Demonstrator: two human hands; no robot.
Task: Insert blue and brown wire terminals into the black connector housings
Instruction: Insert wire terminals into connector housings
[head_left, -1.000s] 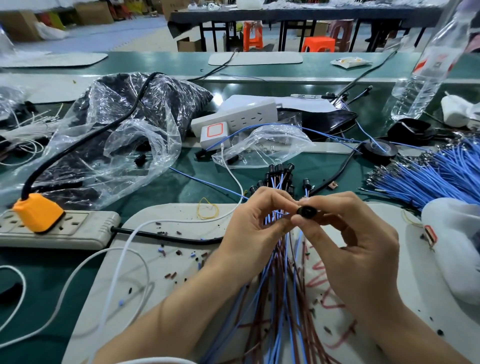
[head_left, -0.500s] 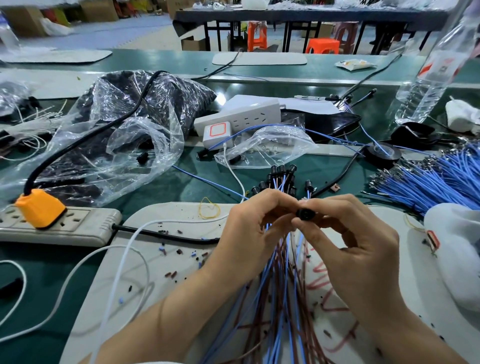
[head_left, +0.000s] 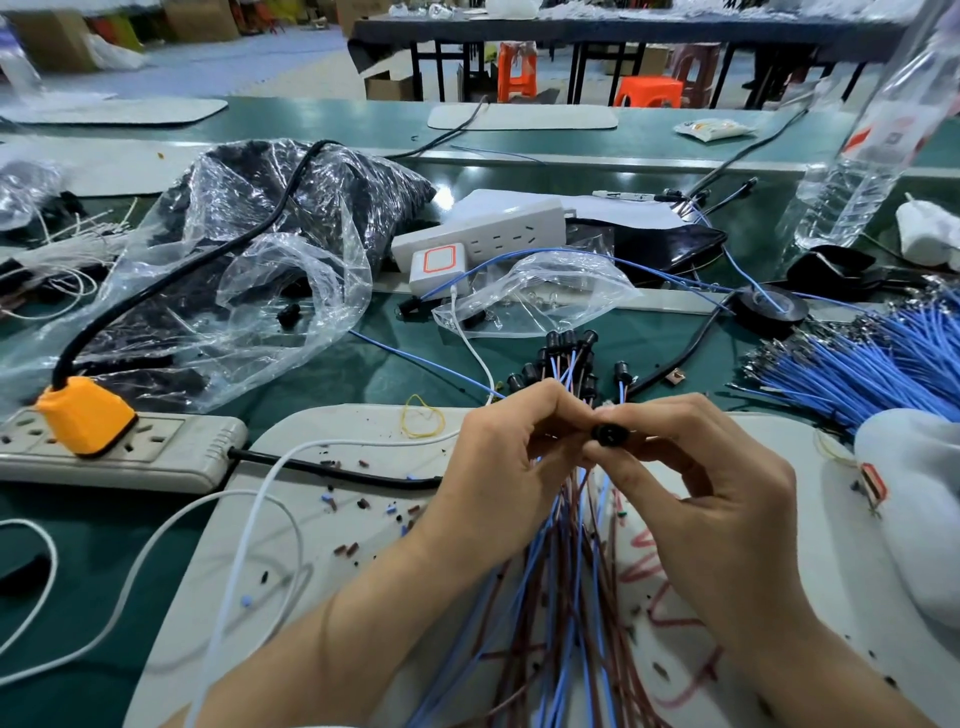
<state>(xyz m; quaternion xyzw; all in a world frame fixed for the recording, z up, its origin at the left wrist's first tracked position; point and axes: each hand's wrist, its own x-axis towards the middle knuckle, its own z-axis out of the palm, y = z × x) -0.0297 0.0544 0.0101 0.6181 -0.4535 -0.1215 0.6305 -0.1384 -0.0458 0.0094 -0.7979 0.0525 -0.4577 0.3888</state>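
Grip: our right hand (head_left: 717, 499) pinches the small round black plastic housing (head_left: 604, 434), mouth facing us for aiming.
Feed: our left hand (head_left: 514, 457) pinches thin blue and brown wires (head_left: 566, 571) just beside that housing, ready to enter.

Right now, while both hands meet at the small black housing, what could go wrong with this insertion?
1. The left hand and right hand hide the back of the black housing, so a terminal may seat only partly, unseen.
2. The wire bundle lies loose under the hands; it could tangle or snag.
3. Insulation scraps on the mat could perhaps foul a terminal.
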